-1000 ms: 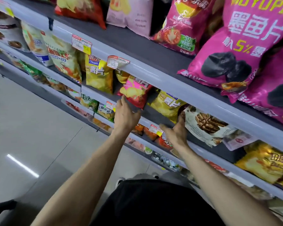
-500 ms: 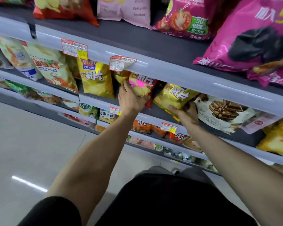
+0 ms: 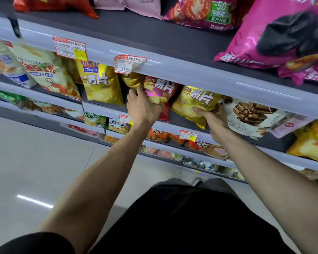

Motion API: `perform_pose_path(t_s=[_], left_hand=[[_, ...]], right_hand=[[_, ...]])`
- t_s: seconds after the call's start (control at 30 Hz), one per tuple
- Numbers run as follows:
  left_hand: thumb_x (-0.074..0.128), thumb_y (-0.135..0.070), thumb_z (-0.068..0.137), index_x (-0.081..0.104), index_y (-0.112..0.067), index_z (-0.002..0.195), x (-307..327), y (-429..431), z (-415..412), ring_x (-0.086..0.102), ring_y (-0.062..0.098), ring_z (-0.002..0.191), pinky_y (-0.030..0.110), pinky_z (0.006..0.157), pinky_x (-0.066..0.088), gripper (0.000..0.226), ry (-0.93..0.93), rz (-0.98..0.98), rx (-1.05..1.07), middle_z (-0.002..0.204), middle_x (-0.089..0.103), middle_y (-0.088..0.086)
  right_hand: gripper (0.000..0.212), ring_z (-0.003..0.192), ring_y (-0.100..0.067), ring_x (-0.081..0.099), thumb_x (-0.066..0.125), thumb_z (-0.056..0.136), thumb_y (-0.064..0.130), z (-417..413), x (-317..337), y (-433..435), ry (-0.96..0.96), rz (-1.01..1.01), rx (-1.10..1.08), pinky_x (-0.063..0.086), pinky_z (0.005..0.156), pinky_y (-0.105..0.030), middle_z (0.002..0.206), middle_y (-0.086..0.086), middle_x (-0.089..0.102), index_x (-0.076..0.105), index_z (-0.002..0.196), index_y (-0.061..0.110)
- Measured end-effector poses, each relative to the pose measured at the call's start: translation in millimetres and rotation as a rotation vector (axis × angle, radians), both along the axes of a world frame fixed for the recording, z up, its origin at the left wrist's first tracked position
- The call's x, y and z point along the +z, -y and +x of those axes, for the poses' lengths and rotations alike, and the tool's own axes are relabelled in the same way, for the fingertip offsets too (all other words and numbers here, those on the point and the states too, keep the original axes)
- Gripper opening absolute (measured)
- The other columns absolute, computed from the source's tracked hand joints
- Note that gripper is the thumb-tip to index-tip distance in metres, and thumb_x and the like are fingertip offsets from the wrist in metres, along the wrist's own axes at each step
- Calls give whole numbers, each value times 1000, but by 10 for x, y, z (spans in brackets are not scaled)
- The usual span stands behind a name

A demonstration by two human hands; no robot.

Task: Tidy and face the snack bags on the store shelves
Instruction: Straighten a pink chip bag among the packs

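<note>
On the second shelf a pink-and-red potato chip bag point(image 3: 161, 90) stands between gold ones. My left hand point(image 3: 142, 107) grips its lower left side, thumb across the front, fingers reaching behind toward a half-hidden gold bag point(image 3: 131, 80). My right hand point(image 3: 212, 117) holds the lower right corner of a tilted gold potato chip bag point(image 3: 193, 102), thumb on its front. Another gold chip bag point(image 3: 101, 84) stands upright to the left. A white chocolate wafer bag point(image 3: 249, 114) leans just right of my right hand.
The grey shelf rail point(image 3: 182, 70) overhangs the bags, with price tags point(image 3: 127, 64) hanging from it. Large magenta bags point(image 3: 275, 39) sit on the shelf above. Lower shelves hold orange and green snack bags point(image 3: 158, 135). Pale floor tiles point(image 3: 35, 171) lie to the left.
Both hands have risen from the shelf edge onto the bags. My left hand now grips the pink bag; my right hand has taken the gold bag's lower corner. The camera has moved closer.
</note>
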State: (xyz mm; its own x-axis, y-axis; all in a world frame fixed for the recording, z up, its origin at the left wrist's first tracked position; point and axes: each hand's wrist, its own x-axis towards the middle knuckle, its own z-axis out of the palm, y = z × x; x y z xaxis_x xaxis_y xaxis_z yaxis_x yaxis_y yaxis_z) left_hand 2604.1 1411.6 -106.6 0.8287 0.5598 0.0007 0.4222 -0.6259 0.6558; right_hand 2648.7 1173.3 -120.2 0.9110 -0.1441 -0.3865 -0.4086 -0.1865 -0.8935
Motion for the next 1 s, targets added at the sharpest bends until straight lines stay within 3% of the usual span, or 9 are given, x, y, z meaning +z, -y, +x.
perform_pose_path(t_s=[0.2,0.37,0.5,0.6,0.8,1.0], left_hand=[[83,-48,71,48,-10,147,40,-78,-159,48,34,122,45,104,45,92,125,-18,11,127,53,11],[84,-55,74,43,-5,146,62,-37,-70,39,37,136,48,112,39,97,-128,-98,-66,140,44,15],[86,-59,74,36,-5,146,171,50,79,33,39,145,48,119,32,103,-240,-132,-58,147,39,17],[89,-66,67,31,-8,148,161,76,106,44,39,143,51,121,32,115,-282,-156,-48,148,51,17],[94,-59,61,37,-17,147,146,21,6,55,38,133,56,113,42,111,-190,-167,-48,139,62,9],[84,-67,54,35,-22,154,158,-117,-414,60,35,125,60,104,51,121,-22,-143,-9,136,64,8]], right_hand=[[82,106,-10,73,99,43,49,-55,-20,100,21,61,13,56,104,-43,109,13,79,67,116,31],[61,105,-9,74,99,64,35,-114,-22,53,26,83,13,56,105,-42,104,15,79,68,117,27],[83,109,-11,73,101,52,46,-117,-10,-10,5,95,21,55,106,-42,111,14,78,66,125,27],[73,107,-11,73,101,57,37,-132,4,16,2,95,19,56,104,-41,108,14,79,69,122,26],[64,104,-12,75,101,61,21,-155,79,150,38,87,-9,58,101,-42,106,12,80,69,115,27],[60,106,-16,75,99,63,16,-164,90,180,29,77,22,57,103,-46,109,7,80,67,113,27]])
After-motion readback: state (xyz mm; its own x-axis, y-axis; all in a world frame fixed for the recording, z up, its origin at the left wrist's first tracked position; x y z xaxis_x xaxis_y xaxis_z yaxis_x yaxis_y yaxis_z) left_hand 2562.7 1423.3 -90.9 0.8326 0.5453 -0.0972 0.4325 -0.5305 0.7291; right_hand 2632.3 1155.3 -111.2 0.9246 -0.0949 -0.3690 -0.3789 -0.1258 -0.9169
